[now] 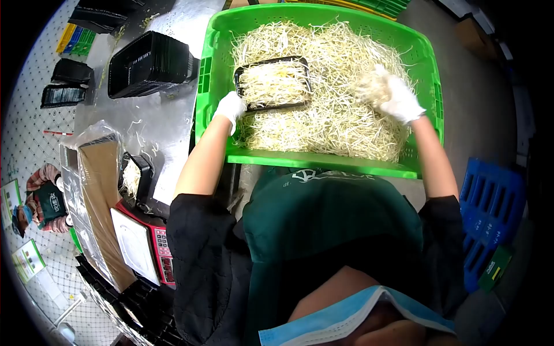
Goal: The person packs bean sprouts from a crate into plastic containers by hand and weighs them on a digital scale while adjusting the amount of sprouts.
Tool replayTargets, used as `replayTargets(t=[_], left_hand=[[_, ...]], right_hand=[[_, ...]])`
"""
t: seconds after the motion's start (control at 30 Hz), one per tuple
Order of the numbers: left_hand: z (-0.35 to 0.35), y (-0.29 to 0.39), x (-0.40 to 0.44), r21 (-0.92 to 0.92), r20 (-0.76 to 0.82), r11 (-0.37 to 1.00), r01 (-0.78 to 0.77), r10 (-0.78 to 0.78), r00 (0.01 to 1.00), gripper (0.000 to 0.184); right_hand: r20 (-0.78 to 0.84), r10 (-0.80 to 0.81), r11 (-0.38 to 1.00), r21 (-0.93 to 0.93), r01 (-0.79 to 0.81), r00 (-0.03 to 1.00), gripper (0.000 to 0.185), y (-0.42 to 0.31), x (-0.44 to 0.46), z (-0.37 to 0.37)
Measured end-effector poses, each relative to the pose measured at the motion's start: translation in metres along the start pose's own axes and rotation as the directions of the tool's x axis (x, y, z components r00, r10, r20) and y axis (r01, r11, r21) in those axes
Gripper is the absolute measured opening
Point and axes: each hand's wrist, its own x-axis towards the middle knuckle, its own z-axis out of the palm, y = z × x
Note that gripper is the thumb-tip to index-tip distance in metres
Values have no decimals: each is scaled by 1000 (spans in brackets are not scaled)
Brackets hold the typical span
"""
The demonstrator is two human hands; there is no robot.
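Note:
A large green crate (pixel 323 163) full of bean sprouts (pixel 329 69) is in front of me. My left hand (pixel 232 108), in a white glove, grips the near left corner of a black plastic tray (pixel 281 108). That tray is heaped with sprouts and sits over the left part of the crate. At the right side of the crate, my gloved right hand (pixel 399 99) is closed on a clump of bean sprouts (pixel 372 87). The clump is a little blurred, and some of the right fingers are hidden behind it.
Left of the crate, a stack of black trays (pixel 149 63) stands on a metal table (pixel 167 115). Nearer are a small tray of sprouts (pixel 133 177) and a red-and-white scale (pixel 138 242). A blue pallet (pixel 490 207) is at right; a co-worker (pixel 46 199) is at far left.

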Motion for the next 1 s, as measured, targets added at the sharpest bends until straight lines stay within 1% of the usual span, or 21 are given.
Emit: replayTargets(t=[0.03,0.07,0.1,0.13,0.17,0.2,0.23,0.3,0.37,0.43,0.47,0.53,0.57,0.63,0.67,0.7,0.73,0.77,0.8,0.9,1.0], left_hand=[[-1,4,-2,2,-3,1000,0,0,1000,21],[-4,11,-9,-325,16,944,58,-56,998,15],[-10,16,-16,-614,52,781,113,-103,993,11],[-23,25,-28,-740,137,662,120,-26,990,7],[-24,29,-35,-737,136,665,119,-27,990,7],[-21,35,-42,-892,134,437,119,4,991,7],[-19,41,-45,-979,120,172,112,33,992,7],[-14,43,-45,-986,49,160,40,51,998,8],[-19,64,-71,-1000,0,29,0,14,1000,9],[-23,82,-95,-997,-56,-52,-53,63,996,10],[-22,89,-104,-990,-101,-111,-91,86,991,10],[-20,101,-120,-964,-189,-205,-168,89,978,11],[-17,105,-127,-950,-227,-237,-204,73,971,13],[-9,99,-125,-939,-231,-284,-192,110,967,22],[-12,97,-136,-945,-225,-263,-192,102,969,31],[-8,89,-139,-935,-231,-294,-199,78,970,44],[-15,90,-155,-913,-245,-345,-218,37,969,43],[-24,87,-173,-887,-260,-393,-241,-6,966,43],[-22,64,-179,-897,-334,-316,-310,22,942,46],[-24,8,-223,-832,-456,-319,-455,-76,887,48],[-26,-35,-280,-745,-458,-371,-554,-320,829,49]], right_hand=[[-76,-95,964,-256,73,993,84,5,0,12],[-152,-191,846,-526,84,970,84,11,-1,24],[-225,-282,682,-731,30,933,83,16,-1,37],[-208,-56,896,-442,-43,976,84,31,10,37],[-146,109,857,-488,-167,983,84,2,6,24],[-80,269,789,-553,-268,960,84,-33,0,9],[-83,264,790,-553,-265,961,84,-31,-9,1],[-142,-21,957,-289,-21,990,80,-11,-13,-23],[-177,-2,982,-186,-31,984,72,5,-9,-38],[-178,-27,904,-424,-52,984,73,-22,-4,-50],[-165,-50,902,-431,-27,985,73,-35,0,-54],[-243,-396,868,-413,274,886,73,-68,7,-57],[-265,-403,886,-353,301,876,71,-110,3,-53],[-236,-597,765,-454,456,767,66,-160,10,-33],[-133,-646,705,-482,521,752,64,-168,23,-16],[-28,-688,638,-499,586,725,64,-169,42,10],[8,-884,393,-530,751,467,67,-163,60,41],[169,-778,472,-479,740,606,75,-197,50,62],[225,-792,441,-431,787,567,78,-207,55,75],[320,-853,329,-285,900,413,77,-263,57,118],[342,-901,223,-164,961,268,77,-331,40,170]])
